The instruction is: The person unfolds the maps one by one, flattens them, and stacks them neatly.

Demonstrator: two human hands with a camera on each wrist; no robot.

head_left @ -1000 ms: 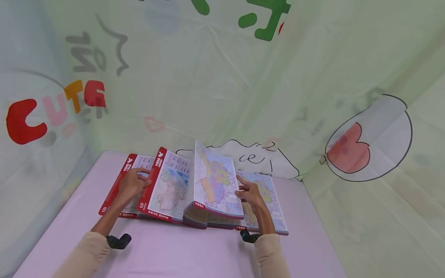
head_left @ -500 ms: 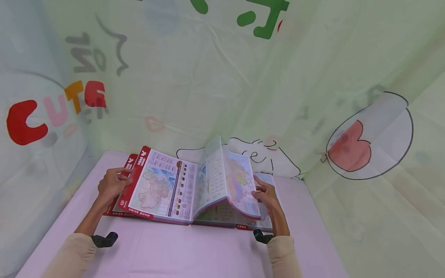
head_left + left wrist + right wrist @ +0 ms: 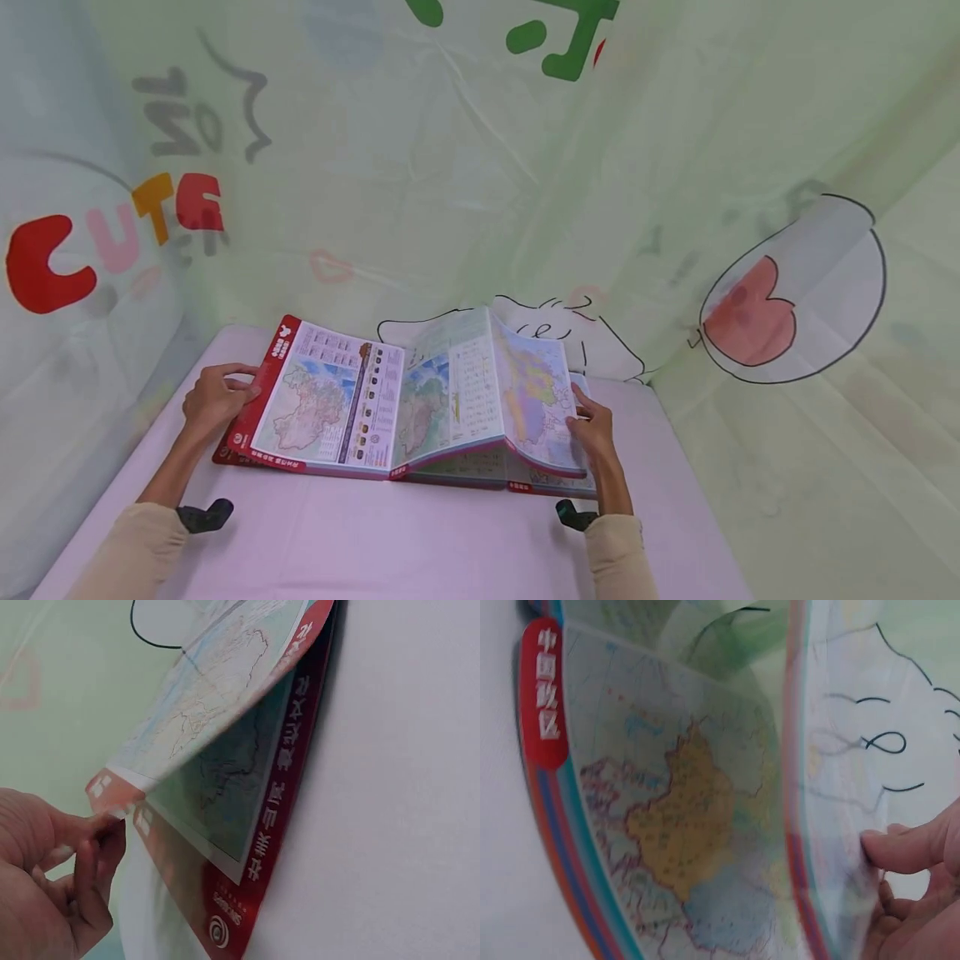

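Observation:
In the head view, a wide folding map (image 3: 307, 408) with a red left border is spread over a second, similar map (image 3: 465, 472) lying on the table. The upper map is raised in a ridge right of its middle. My left hand (image 3: 215, 402) pinches its red left edge. At its right edge, my right hand (image 3: 595, 429) pinches the sheet between thumb and fingers. The left wrist view shows my left hand (image 3: 64, 862) at the corner of the upper map (image 3: 217, 694), with the lower map (image 3: 232, 847) beneath. Most of the lower map is hidden.
A pink-lilac table (image 3: 360, 550) carries the maps. Pale green printed fabric (image 3: 420, 183) hangs behind and on the sides, close to the table's far edge. Black devices (image 3: 206, 517) are strapped at both wrists.
The upper map has been drawn wider open. My left hand moved left with its red edge, now nearly over the lower map's edge, and my right hand moved right with its end.

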